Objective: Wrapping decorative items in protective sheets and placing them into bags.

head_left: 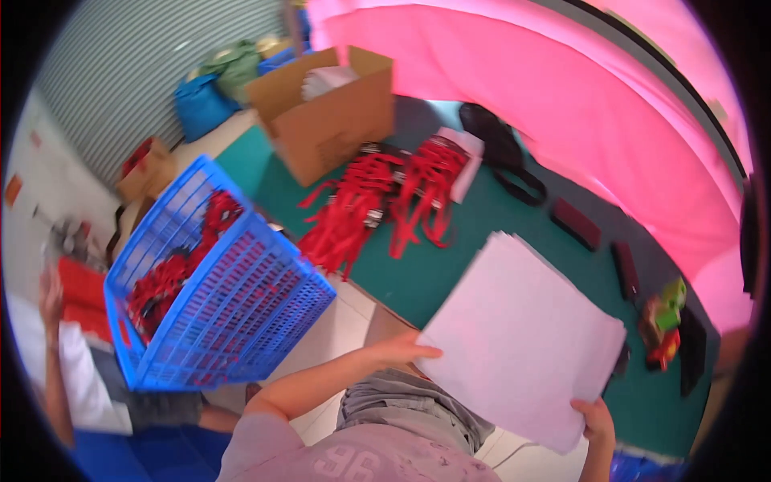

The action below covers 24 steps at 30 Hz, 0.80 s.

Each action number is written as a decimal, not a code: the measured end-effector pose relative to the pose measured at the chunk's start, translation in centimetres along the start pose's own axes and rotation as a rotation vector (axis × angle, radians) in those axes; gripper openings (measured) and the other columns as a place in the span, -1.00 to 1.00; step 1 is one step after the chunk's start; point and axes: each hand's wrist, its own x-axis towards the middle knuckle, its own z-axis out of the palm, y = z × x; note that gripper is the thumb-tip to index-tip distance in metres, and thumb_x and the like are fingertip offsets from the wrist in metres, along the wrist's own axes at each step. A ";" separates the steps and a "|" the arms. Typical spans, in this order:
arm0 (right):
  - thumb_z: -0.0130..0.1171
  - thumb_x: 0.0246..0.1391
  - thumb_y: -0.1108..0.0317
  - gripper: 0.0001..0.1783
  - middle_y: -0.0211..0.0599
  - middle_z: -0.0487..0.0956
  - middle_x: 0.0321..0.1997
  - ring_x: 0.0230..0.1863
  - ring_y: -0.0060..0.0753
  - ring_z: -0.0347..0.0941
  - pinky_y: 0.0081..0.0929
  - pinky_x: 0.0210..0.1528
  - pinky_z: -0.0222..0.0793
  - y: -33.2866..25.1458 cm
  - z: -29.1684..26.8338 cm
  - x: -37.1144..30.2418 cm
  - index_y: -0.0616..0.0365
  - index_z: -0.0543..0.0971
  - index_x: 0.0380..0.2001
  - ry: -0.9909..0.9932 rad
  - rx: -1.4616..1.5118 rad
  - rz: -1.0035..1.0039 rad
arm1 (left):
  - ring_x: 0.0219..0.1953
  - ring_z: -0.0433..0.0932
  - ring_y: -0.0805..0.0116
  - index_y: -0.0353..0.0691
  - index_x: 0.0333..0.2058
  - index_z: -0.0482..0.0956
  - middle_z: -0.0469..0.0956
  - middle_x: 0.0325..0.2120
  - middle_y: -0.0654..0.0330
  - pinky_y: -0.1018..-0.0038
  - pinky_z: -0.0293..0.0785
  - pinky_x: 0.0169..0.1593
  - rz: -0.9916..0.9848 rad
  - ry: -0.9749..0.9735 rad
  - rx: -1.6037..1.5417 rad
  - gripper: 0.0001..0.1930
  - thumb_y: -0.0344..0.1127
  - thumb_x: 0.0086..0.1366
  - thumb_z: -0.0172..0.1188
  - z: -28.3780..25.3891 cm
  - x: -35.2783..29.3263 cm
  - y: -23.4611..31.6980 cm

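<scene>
Bright scene, glowing pink curtain (pixel 514 80), pink-tinged paper stack (pixel 522 345), slight blur, black fisheye rim

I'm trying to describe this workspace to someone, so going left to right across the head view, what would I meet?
Going by their middles: another person's hand, blue basket, red straps, stack of white sheets, the wearer's right hand, green and red item.

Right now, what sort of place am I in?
Probably a workshop or packing room: red straps piled on a green table, a blue basket of red items, an open cardboard box.
</scene>
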 end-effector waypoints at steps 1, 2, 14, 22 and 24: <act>0.14 -0.09 0.60 -0.56 0.04 0.60 -0.19 -0.30 -0.19 0.54 -0.43 -0.24 0.49 -0.7 0.7 -1.0 0.49 0.46 -0.05 0.007 0.048 -0.035 | -0.07 0.56 0.24 -0.33 0.13 0.38 0.52 0.00 0.01 0.40 0.52 -0.05 0.066 -0.073 0.080 -0.48 -0.22 0.25 0.21 -0.1 0.0 -0.6; 0.13 -0.09 0.60 -0.55 0.03 0.60 -0.19 -0.31 -0.21 0.54 -0.44 -0.24 0.49 0.9 -1.9 0.4 0.47 0.46 -0.04 -0.009 0.022 -0.141 | -0.07 0.56 0.24 -0.33 0.13 0.38 0.52 0.00 0.01 0.40 0.52 -0.05 0.092 -0.034 0.060 -0.48 -0.22 0.25 0.21 -0.7 0.1 -1.1; 0.13 0.04 0.44 -0.54 -0.08 0.61 -0.17 -0.26 -0.25 0.52 -0.49 -0.17 0.44 -16.0 5.3 -9.3 0.34 0.46 0.05 -0.027 -0.495 -0.491 | 0.05 0.48 0.27 -0.30 0.23 0.25 0.39 0.14 0.05 0.42 0.42 0.05 0.061 -0.178 -0.363 -0.42 -0.13 0.33 0.11 0.2 0.5 -0.2; 0.13 0.14 0.31 -0.56 -0.11 0.61 -0.13 -0.19 -0.27 0.53 -0.50 -0.13 0.43 -23.1 13.2 -12.3 0.24 0.49 0.08 -0.016 -1.104 -1.067 | 0.02 0.47 0.38 -0.24 0.25 0.24 0.41 0.11 0.11 0.52 0.42 0.01 0.464 0.127 -0.333 -0.46 -0.19 0.35 0.06 0.8 -9.1 6.4; 0.02 0.00 0.60 -0.44 -0.07 0.57 -0.35 -0.46 -0.21 0.49 -0.40 -0.36 0.43 -24.6 19.6 -12.3 0.37 0.34 0.16 -0.022 -1.536 -1.599 | 0.02 0.46 0.40 -0.23 0.25 0.25 0.41 0.11 0.12 0.53 0.42 0.00 0.540 0.217 -0.392 -0.48 -0.20 0.36 0.04 1.4 -10.3 7.8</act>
